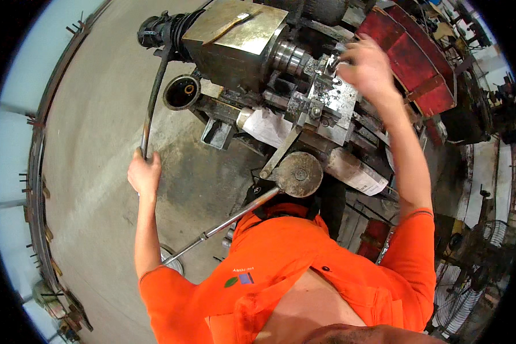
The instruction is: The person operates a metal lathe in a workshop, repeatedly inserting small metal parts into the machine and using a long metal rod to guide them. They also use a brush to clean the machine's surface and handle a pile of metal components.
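My left hand [145, 173] is wrapped round the lower end of a long dark rod [154, 109], which runs up to the black stepped pulley [178, 31] at the back of a lathe headstock [229, 63]. Over the metal tool post and slide [333, 100], my right hand [368, 66] hovers with its fingers loosely bent and apart, slightly blurred. Small metal parts by its fingertips are partly covered. A shiny round chuck or spindle nose [291, 58] faces the tool post from the left.
A brush [230, 27] lies on the headstock's top plate. Beside the machine is a round dark pot [182, 92]. A round-topped stand with a metal bar [299, 174] is close to my body. Red metal boxes [410, 57] stand far right, and a fan [461, 292] near right.
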Demonstrator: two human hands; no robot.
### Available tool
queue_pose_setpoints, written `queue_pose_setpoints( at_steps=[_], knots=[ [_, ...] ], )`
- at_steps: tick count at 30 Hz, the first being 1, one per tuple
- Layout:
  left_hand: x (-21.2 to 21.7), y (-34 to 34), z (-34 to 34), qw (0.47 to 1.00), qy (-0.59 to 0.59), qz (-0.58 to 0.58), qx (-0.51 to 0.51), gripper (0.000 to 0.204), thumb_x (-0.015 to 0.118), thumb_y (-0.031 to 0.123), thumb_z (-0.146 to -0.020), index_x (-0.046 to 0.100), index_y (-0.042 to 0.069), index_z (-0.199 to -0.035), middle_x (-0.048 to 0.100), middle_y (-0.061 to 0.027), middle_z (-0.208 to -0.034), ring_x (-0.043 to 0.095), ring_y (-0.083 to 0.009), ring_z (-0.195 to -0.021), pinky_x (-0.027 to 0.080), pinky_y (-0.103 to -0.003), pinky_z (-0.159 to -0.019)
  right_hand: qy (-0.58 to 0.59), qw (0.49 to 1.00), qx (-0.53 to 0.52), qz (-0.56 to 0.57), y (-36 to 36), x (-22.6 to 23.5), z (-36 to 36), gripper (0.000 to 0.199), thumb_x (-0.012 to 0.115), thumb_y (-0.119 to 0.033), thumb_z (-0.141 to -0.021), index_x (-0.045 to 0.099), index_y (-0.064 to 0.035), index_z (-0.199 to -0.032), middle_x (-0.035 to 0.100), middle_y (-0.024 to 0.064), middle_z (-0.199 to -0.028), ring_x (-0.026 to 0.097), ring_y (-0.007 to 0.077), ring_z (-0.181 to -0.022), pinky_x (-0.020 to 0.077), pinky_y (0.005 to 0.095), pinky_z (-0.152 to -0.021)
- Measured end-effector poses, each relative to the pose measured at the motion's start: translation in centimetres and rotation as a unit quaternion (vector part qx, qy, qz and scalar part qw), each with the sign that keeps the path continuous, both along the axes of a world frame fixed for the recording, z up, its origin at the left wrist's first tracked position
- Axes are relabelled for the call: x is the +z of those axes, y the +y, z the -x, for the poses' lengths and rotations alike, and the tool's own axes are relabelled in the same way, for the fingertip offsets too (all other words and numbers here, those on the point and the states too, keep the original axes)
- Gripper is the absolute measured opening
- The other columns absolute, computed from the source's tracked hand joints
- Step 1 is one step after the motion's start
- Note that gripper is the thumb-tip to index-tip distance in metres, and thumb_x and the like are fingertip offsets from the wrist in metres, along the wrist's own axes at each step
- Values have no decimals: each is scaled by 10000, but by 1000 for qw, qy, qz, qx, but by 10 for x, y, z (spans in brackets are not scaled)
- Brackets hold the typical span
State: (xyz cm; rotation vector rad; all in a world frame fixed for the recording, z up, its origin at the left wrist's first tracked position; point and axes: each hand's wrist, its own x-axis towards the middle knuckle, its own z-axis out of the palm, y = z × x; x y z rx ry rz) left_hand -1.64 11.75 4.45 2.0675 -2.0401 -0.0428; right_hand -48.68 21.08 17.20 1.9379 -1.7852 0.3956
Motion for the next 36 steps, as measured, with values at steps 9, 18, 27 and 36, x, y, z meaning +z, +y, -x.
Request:
queue_pose_setpoints(
  at_steps=[9, 18, 27, 36],
  knots=[
    [-21, 41, 75, 898, 228, 107, -360, 268, 582, 139, -775, 602, 59, -1030, 633, -147, -827, 617, -320, -757, 480, -427, -659, 39, 962, -242, 124, 97, 62, 118, 454, 599, -201, -667, 605, -139, -1117, 482, 149, -1266, 481, 304, -1126, 396, 363, -939],
    [-181, -22, 141, 911, -143, -216, -321, 789, 585, 192, -716, 213, 77, -1403, 651, -160, -848, 644, -309, -776, 509, -414, -658, -146, 960, -240, -2, 192, -1, 88, 419, 596, -103, -617, 619, -71, -1033, 532, 140, -1196, 496, 303, -1105, 383, 358, -947],
    [-179, 35, 81, 919, -51, -227, -317, 393, 561, 198, -688, 628, 105, -1064, 644, -170, -795, 633, -326, -758, 503, -435, -657, -205, 934, -291, -32, 248, -16, 82, 407, 554, -74, -605, 623, -29, -1004, 560, 143, -1160, 522, 296, -1086, 392, 345, -934],
    [-176, 23, 100, 922, -88, -183, -330, 515, 572, 187, -696, 520, 87, -1199, 635, -177, -756, 627, -331, -756, 499, -441, -668, -247, 930, -272, -15, 265, -24, 76, 416, 541, -26, -601, 625, -16, -1008, 595, 150, -1106, 556, 280, -1057, 385, 321, -939]
  ],
)
